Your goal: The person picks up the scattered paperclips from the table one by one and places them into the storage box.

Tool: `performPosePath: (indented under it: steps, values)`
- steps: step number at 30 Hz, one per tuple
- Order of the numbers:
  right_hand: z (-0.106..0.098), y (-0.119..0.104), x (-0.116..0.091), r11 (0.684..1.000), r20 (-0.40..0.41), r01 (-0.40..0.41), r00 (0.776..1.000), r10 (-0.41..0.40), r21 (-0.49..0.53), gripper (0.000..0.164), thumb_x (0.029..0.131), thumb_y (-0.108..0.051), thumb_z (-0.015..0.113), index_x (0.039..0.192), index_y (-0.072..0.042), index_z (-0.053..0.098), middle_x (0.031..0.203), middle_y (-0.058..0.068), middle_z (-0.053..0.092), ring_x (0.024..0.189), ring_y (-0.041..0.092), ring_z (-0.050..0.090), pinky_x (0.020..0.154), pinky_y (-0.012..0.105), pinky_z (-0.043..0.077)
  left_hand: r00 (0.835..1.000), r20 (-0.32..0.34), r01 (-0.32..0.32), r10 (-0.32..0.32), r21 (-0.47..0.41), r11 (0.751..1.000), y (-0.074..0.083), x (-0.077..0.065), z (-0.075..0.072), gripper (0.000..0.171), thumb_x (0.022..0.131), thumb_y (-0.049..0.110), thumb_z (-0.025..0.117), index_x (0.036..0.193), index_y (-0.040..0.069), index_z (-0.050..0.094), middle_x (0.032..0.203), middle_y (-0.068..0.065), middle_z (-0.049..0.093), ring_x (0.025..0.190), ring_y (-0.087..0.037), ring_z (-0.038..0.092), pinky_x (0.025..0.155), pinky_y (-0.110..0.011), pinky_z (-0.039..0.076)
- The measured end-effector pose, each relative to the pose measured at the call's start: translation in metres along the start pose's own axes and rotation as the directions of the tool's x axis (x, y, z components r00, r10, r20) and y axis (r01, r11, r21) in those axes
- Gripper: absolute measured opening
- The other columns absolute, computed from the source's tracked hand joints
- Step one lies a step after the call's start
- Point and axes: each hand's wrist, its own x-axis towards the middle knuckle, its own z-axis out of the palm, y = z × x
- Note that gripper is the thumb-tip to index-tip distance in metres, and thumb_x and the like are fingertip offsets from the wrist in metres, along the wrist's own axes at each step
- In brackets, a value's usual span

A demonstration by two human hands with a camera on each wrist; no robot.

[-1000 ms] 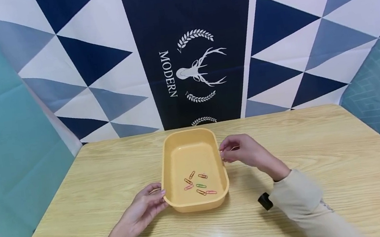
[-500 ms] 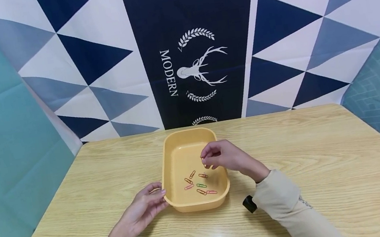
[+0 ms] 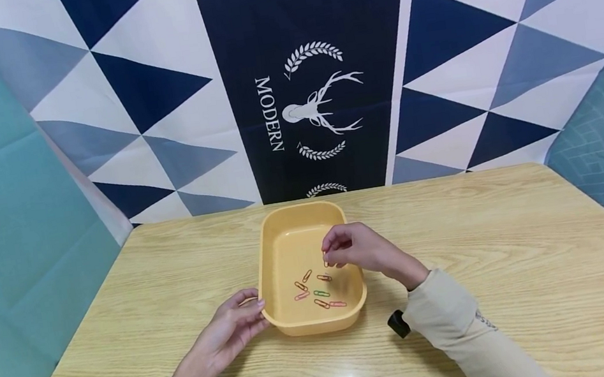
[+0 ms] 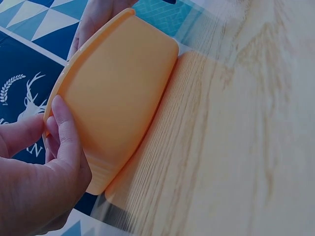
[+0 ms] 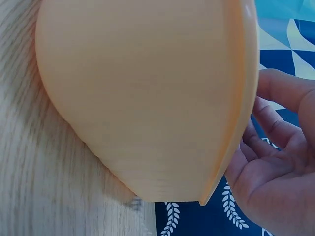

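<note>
A yellow plastic tray (image 3: 317,327) stands on the table, with several paper clips spread on the near part of its floor. Among them are a green paper clip (image 3: 321,293), two pink ones and several orange-brown ones. My left hand (image 3: 224,338) grips the tray's left rim between thumb and fingers, as the left wrist view shows on the tray wall (image 4: 118,83). Over the right part of the tray, my right hand (image 3: 359,248) pinches a small reddish paper clip (image 3: 325,260) at its fingertips. In the right wrist view, the tray wall hides those fingertips.
The tray stands on a wood-grain table (image 3: 494,277) reaching to both sides. Behind rises a patterned cloth (image 3: 320,108) with triangles and a deer head. A teal cloth (image 3: 11,223) hangs at the left.
My right hand has come from outside the tray's right rim leftward over its inside, with the paper clip at its fingertips. The left hand keeps its grip on the tray.
</note>
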Motion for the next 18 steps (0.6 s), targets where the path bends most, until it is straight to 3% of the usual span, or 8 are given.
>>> performPosePath:
  steps: [10, 18]
  values:
    - [0.0001, -0.0002, 0.0004, 1.000, -0.003, 0.007, 1.000, -0.007, -0.002, 0.010, 0.086, 0.003, 0.065, 0.094, 0.005, 0.062, 0.080, 0.007, 0.063, 0.077, 0.021, 0.062, 0.074, 0.042, 0.058, 1.000, -0.003, 0.000, 0.000, -0.005, 1.000, 0.0005, 0.0002, 0.0013, 0.031, 0.095, -0.006, 0.049, 0.121, -0.009, 0.034, 0.103, -0.014, 0.051, 0.091, -0.018, 0.058, 0.089, -0.029, 0.052]
    - [0.0003, -0.0009, 0.0001, 1.000, -0.003, 0.003, 1.000, -0.003, 0.005, 0.019, 0.087, 0.003, 0.064, 0.103, 0.012, 0.061, 0.083, 0.007, 0.062, 0.083, 0.033, 0.061, 0.073, 0.037, 0.058, 1.000, -0.002, 0.001, -0.001, -0.018, 1.000, 0.0012, -0.0005, 0.0021, 0.030, 0.094, -0.007, 0.048, 0.121, -0.009, 0.034, 0.103, -0.014, 0.053, 0.091, -0.018, 0.058, 0.090, -0.030, 0.052]
